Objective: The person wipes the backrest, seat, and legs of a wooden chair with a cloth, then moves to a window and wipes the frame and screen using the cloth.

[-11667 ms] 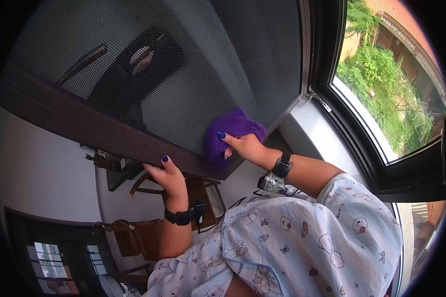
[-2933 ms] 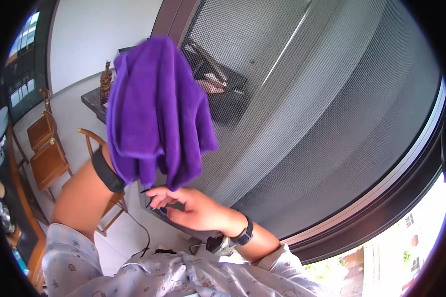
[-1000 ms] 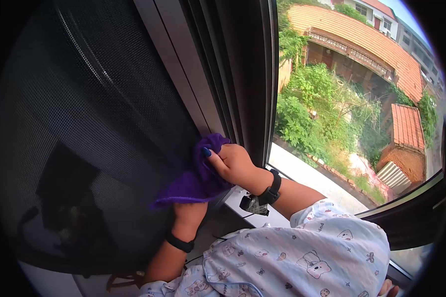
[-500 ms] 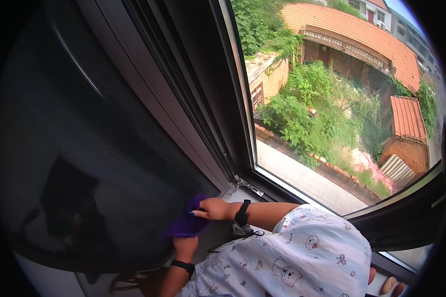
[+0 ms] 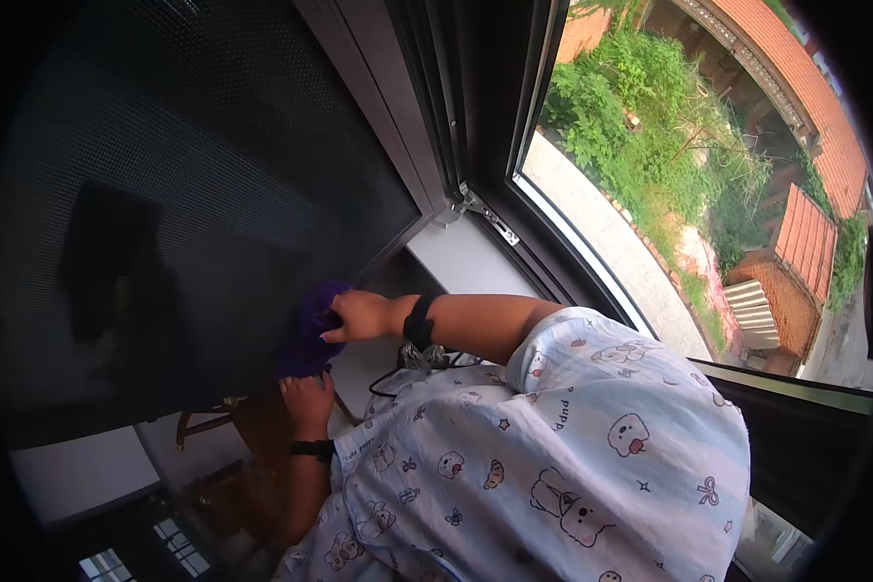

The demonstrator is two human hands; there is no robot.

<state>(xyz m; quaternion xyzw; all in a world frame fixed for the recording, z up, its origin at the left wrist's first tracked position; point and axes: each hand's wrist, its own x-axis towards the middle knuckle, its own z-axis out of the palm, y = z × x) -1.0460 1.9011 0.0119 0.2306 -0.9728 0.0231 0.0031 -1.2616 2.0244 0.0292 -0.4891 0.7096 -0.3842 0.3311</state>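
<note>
A bunched purple cloth [image 5: 312, 325] lies against the dark mesh panel [image 5: 233, 223] of the window, near the panel's lower corner. My right hand [image 5: 357, 316] is closed around the cloth's upper right part and presses it to the mesh. Below it, my left hand [image 5: 307, 400] holds the cloth's lower edge, close to the panel's bottom. Part of its fingers is hard to make out against the dark mesh. Both wrists wear black bands.
A metal hinge arm [image 5: 487, 213] joins the panel to the dark window frame [image 5: 475, 107]. White sill [image 5: 470, 257] lies beneath it. Glass on the right looks out on greenery and tiled roofs. A brown wooden chair [image 5: 204, 425] stands below the panel, partly hidden.
The view has shifted, so the window corner sits higher. Both hands, still at the purple cloth, appear further left and higher in view.
</note>
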